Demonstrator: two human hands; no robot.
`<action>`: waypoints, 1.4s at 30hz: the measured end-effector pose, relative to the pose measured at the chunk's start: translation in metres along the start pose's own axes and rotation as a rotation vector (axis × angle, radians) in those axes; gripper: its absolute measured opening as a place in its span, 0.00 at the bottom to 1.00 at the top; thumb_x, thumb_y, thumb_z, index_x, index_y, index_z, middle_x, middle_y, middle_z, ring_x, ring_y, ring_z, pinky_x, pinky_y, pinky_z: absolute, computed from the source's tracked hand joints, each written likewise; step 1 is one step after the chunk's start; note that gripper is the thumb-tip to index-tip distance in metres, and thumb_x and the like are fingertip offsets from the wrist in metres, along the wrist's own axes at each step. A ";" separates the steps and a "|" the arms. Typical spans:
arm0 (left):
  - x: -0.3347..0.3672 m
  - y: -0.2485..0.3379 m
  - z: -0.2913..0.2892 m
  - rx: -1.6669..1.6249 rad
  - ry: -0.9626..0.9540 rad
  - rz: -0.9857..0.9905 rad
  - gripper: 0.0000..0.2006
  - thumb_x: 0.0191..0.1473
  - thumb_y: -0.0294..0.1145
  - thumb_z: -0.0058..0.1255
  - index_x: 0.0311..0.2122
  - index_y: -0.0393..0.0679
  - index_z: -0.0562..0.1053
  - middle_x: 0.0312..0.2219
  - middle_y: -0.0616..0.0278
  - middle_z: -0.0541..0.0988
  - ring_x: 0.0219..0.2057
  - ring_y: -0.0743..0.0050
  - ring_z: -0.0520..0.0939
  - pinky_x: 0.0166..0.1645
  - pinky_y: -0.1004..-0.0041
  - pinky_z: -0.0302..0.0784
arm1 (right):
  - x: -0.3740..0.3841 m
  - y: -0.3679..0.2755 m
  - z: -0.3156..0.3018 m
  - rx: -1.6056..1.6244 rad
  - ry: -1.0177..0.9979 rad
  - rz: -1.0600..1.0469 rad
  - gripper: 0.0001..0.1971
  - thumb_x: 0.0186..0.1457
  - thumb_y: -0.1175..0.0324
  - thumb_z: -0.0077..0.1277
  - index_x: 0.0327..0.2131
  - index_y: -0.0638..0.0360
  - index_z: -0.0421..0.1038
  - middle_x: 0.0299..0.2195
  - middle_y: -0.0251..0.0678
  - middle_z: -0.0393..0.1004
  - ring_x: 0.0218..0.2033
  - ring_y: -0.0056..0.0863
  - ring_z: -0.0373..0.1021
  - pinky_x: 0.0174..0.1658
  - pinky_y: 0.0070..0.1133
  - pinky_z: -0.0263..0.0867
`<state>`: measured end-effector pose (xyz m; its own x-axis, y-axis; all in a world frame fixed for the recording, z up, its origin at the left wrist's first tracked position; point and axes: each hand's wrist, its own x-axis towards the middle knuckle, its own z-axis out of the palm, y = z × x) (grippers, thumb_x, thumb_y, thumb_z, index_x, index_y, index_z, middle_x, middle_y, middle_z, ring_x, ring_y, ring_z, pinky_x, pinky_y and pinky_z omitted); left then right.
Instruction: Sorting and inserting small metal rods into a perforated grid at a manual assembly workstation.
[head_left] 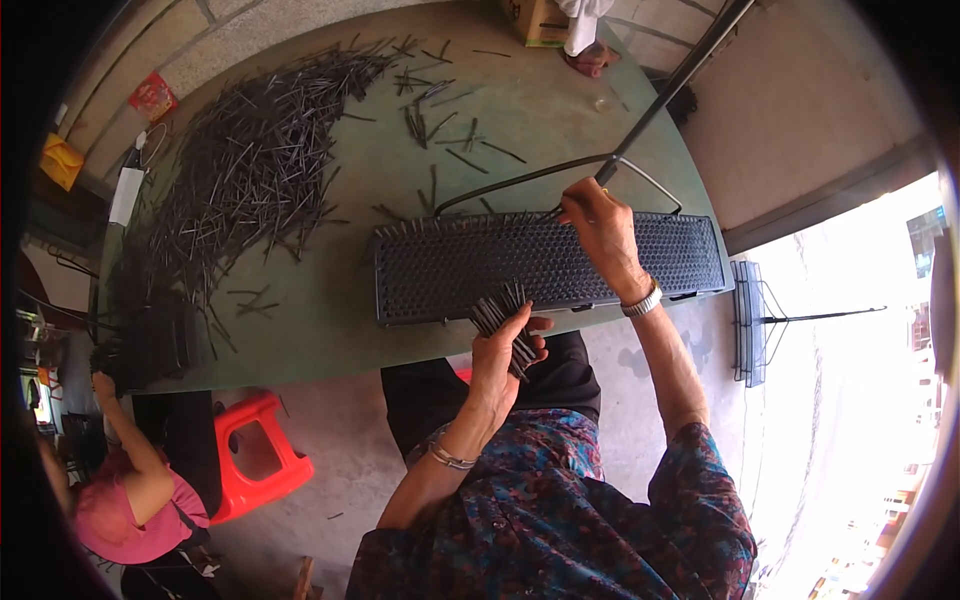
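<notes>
Patterned shirt fabric [560, 510] lies nearest, beyond it the left hand [494, 358] clamped round dark strips [498, 310] and, apart, the right hand [604, 230], grip impossible to tell, at the far edge of the perforated black panel [460, 275] on the worktop [310, 340].

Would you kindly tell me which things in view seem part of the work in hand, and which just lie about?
Likely the job: sticks in the left hand; panel by the right hand; stick pile.

Likely just about: red stool; box; white cloth.
</notes>
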<state>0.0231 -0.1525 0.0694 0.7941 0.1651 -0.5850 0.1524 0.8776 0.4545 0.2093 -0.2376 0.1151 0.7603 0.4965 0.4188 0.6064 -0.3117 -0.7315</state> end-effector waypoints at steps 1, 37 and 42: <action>0.000 0.000 0.000 0.039 -0.016 0.026 0.08 0.58 0.33 0.51 0.40 0.42 0.73 0.28 0.53 0.80 0.22 0.76 0.77 0.25 0.75 0.75 | 0.001 -0.001 0.000 0.004 -0.016 0.000 0.03 0.55 0.77 0.49 0.33 0.65 0.68 0.23 0.42 0.73 0.25 0.30 0.75 0.27 0.23 0.67; -0.001 0.002 0.016 0.083 -0.018 0.093 0.12 0.54 0.36 0.56 0.39 0.39 0.75 0.27 0.59 0.80 0.24 0.72 0.81 0.25 0.77 0.76 | -0.041 -0.025 -0.007 0.466 -0.584 0.469 0.08 0.57 0.70 0.51 0.36 0.66 0.72 0.24 0.28 0.72 0.24 0.14 0.67 0.27 0.14 0.62; -0.002 0.004 0.017 0.162 -0.005 0.068 0.12 0.54 0.36 0.56 0.40 0.40 0.75 0.29 0.58 0.81 0.26 0.71 0.82 0.25 0.76 0.77 | -0.042 -0.018 -0.010 0.468 -0.584 0.460 0.07 0.57 0.72 0.51 0.36 0.66 0.72 0.24 0.29 0.73 0.25 0.14 0.68 0.28 0.15 0.64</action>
<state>0.0324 -0.1573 0.0835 0.8089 0.2185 -0.5459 0.1911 0.7803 0.5955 0.1690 -0.2611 0.1166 0.5876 0.7785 -0.2207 0.0140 -0.2824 -0.9592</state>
